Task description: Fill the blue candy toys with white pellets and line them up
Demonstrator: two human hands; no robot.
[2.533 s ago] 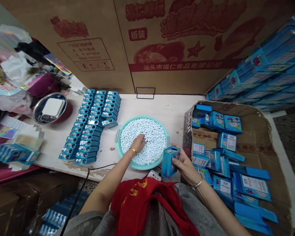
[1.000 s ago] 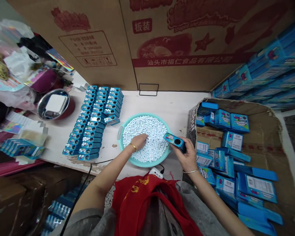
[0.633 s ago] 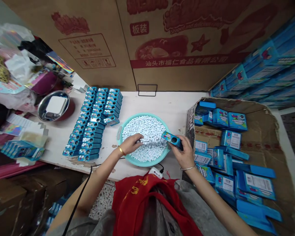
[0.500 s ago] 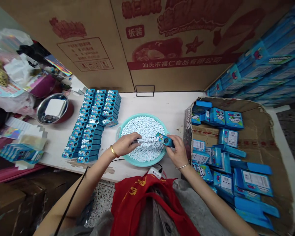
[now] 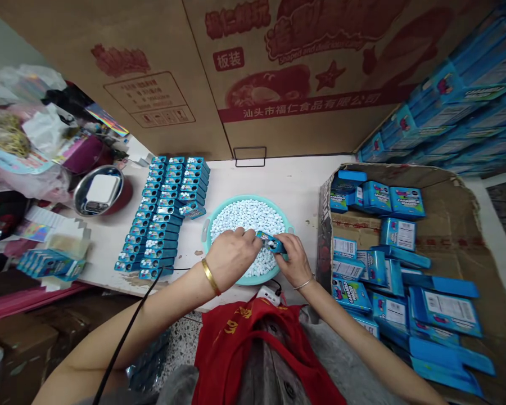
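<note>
A mint-green basin (image 5: 205,239) filled with small white candies (image 5: 247,216) sits on the table in front of me. Over it, my right hand (image 5: 294,260) grips a small blue candy box (image 5: 265,236) by its right end. White pieces show at the round hole in the box. My left hand (image 5: 235,256) is at the box's left end, back of the hand up and fingers closed. What its fingertips hold is hidden.
Rows of upright blue boxes (image 5: 159,225) stand left of the basin. On the right is a cardboard carton (image 5: 455,225) of blue boxes, with more stacked behind. A metal bowl (image 5: 124,194) holding a white scale (image 5: 103,188) is at left. A large carton (image 5: 160,135) walls the back.
My left hand has risen from the candies and moved right to the box. The box has shifted left in my right hand, and white pieces now show at its hole.
</note>
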